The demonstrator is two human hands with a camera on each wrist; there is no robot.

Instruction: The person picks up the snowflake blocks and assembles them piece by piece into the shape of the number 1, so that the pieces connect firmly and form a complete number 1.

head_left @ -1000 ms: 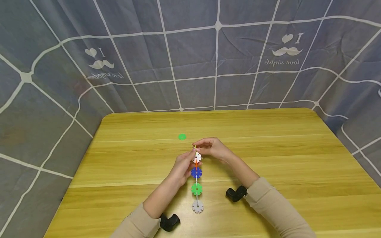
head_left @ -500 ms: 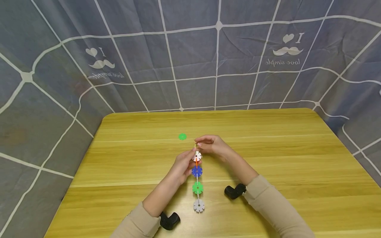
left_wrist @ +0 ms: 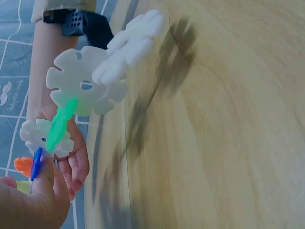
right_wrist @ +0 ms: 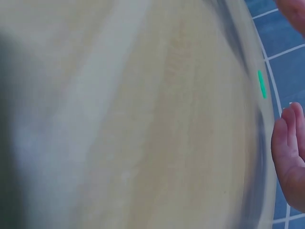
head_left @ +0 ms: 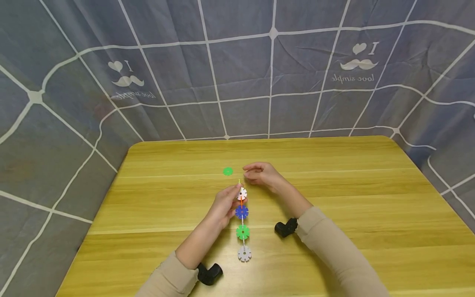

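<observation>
My left hand (head_left: 225,206) pinches the far end of a chain of slotted snowflake discs, at a yellow disc (head_left: 239,181) seen edge-on. From there the chain runs towards me: a white disc (head_left: 243,193), an orange one (head_left: 241,201), a blue one (head_left: 242,212), a green one (head_left: 243,232) and a pale grey-white one (head_left: 244,253), with white discs edge-on between the last ones. In the left wrist view, the white end disc (left_wrist: 131,45) casts a shadow on the table. My right hand (head_left: 265,176) hovers beyond the chain, fingers loosely bent, holding nothing.
A loose green disc (head_left: 228,171) lies on the wooden table (head_left: 334,177) just beyond the hands. Black wrist cameras (head_left: 210,274) stick out from both sleeves. A grey curtain with white lines (head_left: 241,82) surrounds the table's back and sides.
My right hand has let go of the yellow disc and drawn away from it, towards the far side. My left hand and the chain have shifted slightly left.
</observation>
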